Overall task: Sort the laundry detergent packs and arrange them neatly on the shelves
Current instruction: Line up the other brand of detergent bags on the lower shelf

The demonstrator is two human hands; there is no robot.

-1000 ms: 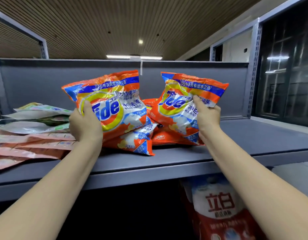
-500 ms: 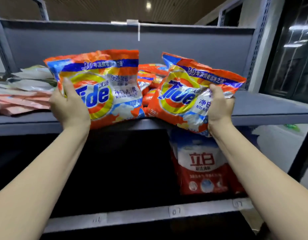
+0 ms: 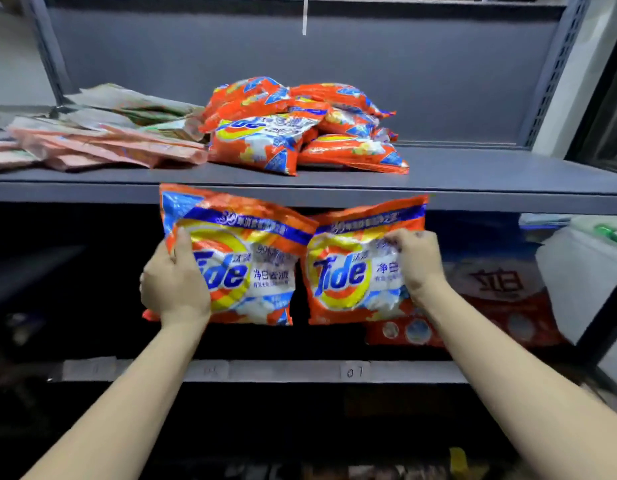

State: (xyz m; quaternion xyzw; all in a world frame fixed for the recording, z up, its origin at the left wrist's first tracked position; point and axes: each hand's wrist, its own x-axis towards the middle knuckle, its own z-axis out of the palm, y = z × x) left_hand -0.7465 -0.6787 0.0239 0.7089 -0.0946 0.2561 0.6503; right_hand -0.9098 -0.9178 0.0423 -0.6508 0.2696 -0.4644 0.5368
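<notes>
Top shelf [image 3: 473,174]: right half lay bare, open approach. Centre was blocked by the Tide pack heap [image 3: 300,133], left by flat pink/green packs [image 3: 102,140]. Lower bay [image 3: 75,271]: left & middle looked dark, prob. free; red-white bag [image 3: 501,299] stood at right.

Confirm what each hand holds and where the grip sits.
Left hand grips one Tide pack at its left edge; right hand grips a second Tide pack at its right side.
</notes>
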